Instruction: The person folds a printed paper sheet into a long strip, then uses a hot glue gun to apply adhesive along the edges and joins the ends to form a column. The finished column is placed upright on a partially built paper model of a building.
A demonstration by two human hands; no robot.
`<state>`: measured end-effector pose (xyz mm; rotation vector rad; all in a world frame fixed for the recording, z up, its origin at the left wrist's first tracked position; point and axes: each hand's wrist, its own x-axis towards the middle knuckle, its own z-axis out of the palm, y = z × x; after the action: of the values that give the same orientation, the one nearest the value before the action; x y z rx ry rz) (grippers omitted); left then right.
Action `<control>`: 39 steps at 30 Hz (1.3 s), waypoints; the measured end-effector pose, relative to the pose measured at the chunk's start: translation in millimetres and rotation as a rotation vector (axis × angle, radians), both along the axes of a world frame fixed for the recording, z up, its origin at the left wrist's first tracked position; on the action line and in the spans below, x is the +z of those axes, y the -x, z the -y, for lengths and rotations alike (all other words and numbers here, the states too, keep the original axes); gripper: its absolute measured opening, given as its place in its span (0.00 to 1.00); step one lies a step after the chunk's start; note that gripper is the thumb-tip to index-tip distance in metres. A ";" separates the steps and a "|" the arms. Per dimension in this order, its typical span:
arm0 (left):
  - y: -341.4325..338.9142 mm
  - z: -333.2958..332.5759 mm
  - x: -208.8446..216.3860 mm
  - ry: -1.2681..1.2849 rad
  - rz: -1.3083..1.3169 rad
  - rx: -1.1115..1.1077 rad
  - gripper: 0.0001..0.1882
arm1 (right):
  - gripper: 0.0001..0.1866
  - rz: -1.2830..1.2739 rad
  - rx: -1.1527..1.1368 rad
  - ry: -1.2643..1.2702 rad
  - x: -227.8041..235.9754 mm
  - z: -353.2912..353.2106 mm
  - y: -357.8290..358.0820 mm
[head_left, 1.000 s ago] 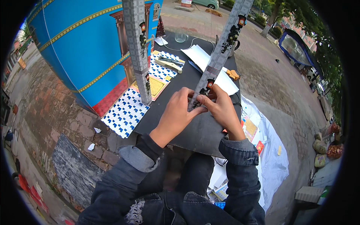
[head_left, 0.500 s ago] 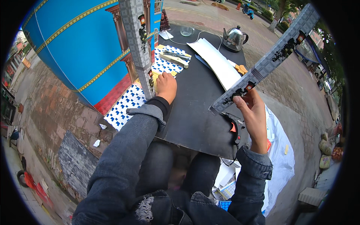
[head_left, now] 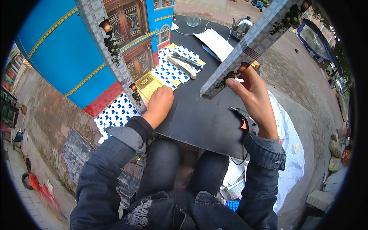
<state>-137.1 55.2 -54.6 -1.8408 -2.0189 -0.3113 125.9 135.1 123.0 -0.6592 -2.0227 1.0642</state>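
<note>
A tall blue model building (head_left: 82, 50) with printed brown doors stands at the left on a blue-and-white checked base board (head_left: 115, 115). At its front corner rises a grey stone-print pillar (head_left: 115, 57) with printed lanterns. Beside the pillar's foot my left hand (head_left: 159, 105) is closed at the edge of the base board, fingertips on its yellow part. My right hand (head_left: 257, 101) pinches a second, loose stone-print pillar (head_left: 245, 50) near its lower end, tilted above the table. Below that hand lies a black glue gun (head_left: 245, 119) with an orange trigger.
The black table (head_left: 195, 122) also bears white sheets (head_left: 214, 43), a steel kettle (head_left: 241, 27), a glass jar (head_left: 193, 21) and a cable. A pale-handled tool (head_left: 182, 66) lies on the base board. White plastic sheeting (head_left: 289, 153) hangs at the right.
The model building has turned, showing more of its doors and yellow mat. My left hand has moved nearer me with the base edge. The right hand's pillar has shifted left and up.
</note>
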 end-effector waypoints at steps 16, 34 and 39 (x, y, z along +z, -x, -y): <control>-4.2 37.2 42.2 -0.150 1.090 -0.080 0.35 | 0.23 0.353 0.338 -0.001 -39.1 -32.5 96.2; -2.8 14.9 20.1 -0.258 1.227 -0.148 0.22 | 0.21 0.274 0.358 0.015 -73.2 -42.9 109.3; -3.8 15.7 20.1 -0.251 1.212 -0.132 0.22 | 0.19 0.269 0.386 0.026 -75.1 -43.5 109.7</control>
<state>-133.3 39.5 -34.5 -1.7528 -2.2872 -1.9942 16.2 178.6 47.9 -0.4518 -2.4407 1.2775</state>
